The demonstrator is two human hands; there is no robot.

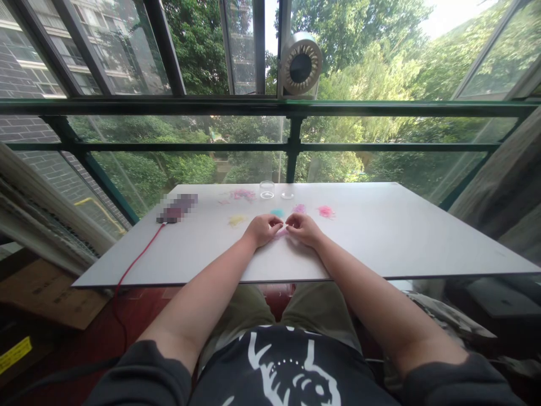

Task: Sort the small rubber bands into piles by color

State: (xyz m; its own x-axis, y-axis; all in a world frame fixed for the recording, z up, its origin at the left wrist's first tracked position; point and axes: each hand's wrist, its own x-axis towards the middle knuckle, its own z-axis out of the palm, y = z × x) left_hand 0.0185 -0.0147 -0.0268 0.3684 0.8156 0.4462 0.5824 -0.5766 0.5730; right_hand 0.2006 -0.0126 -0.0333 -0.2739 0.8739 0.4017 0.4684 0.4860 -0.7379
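Observation:
My left hand [264, 229] and my right hand [304, 229] rest near the middle of the white table, fingertips almost meeting. Each has its thumb and fingers closed in a pinch; whatever they hold is too small to make out. Below and between them lies a scatter of pale pink-purple bits [279, 233], partly hidden by the hands. Just beyond are a small teal pile [277, 213] and a purple pile [299, 208]. A yellow pile [236, 220] lies left of my left hand, and a bright pink pile [326, 212] sits to the right of my right hand.
Farther back are another pink pile [243, 194], a clear round container [267, 190] and a clear shallow dish or lid [288, 194]. A blurred-out device [177, 208] with a red cable [141, 252] lies at the left. A green railing [203, 148] runs behind the table [406, 237].

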